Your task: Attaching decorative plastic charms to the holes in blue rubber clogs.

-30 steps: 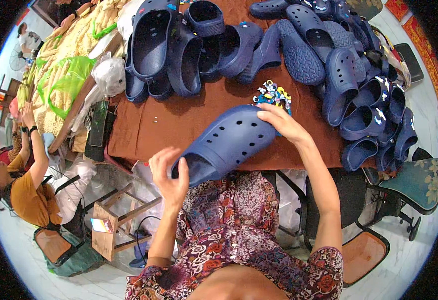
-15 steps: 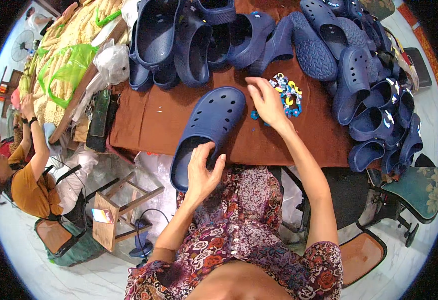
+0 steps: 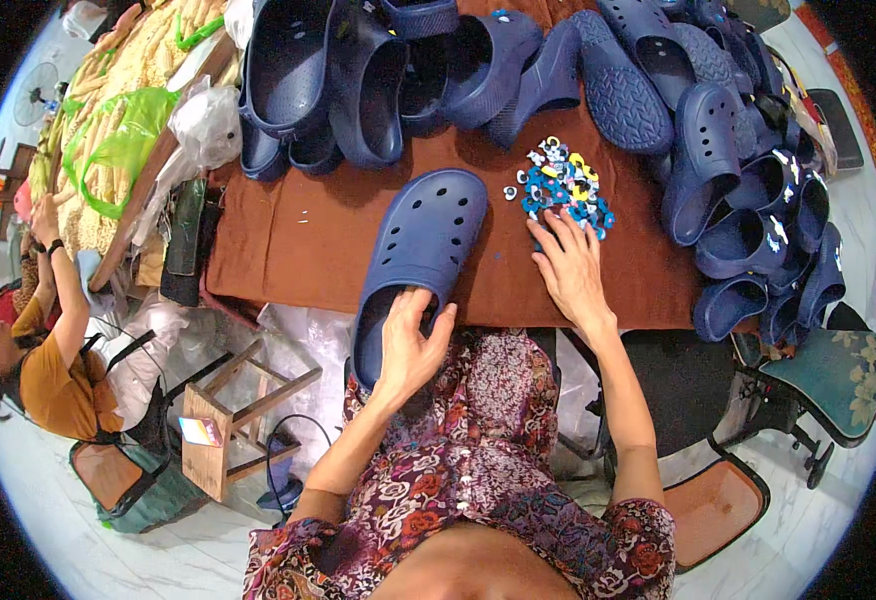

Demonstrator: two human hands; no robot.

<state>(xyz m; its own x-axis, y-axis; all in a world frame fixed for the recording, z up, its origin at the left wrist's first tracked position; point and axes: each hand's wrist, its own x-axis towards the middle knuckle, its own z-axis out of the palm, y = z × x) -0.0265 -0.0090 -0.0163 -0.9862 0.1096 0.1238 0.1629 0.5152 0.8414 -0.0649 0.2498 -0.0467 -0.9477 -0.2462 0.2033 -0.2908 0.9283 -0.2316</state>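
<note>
A navy blue foam clog (image 3: 420, 232) with holes in its upper lies in front of me, toe pointing away, its heel end past the near table edge. My left hand (image 3: 410, 345) grips it at the foot opening, fingertips inside and hidden, thumb along the right rim. To the right, a small pile of shoe charms (image 3: 560, 178) in blue, white, yellow and black lies on the brown cloth (image 3: 308, 255). My right hand (image 3: 571, 270) rests at the pile's near edge, fingers spread and touching the charms. Nothing shows held in it.
Several navy clogs (image 3: 363, 90) stand along the far left. More clogs (image 3: 708, 150) are heaped on the right, some with white charms. A wooden stool (image 3: 208, 440) and a seated person (image 3: 68, 365) are at left, near piled pale strips (image 3: 108, 150). A chair (image 3: 823, 385) stands at right.
My right hand has moved from the pile's left side to its near edge, and the charms are more spread out. My left hand has slid its fingers deeper into the clog.
</note>
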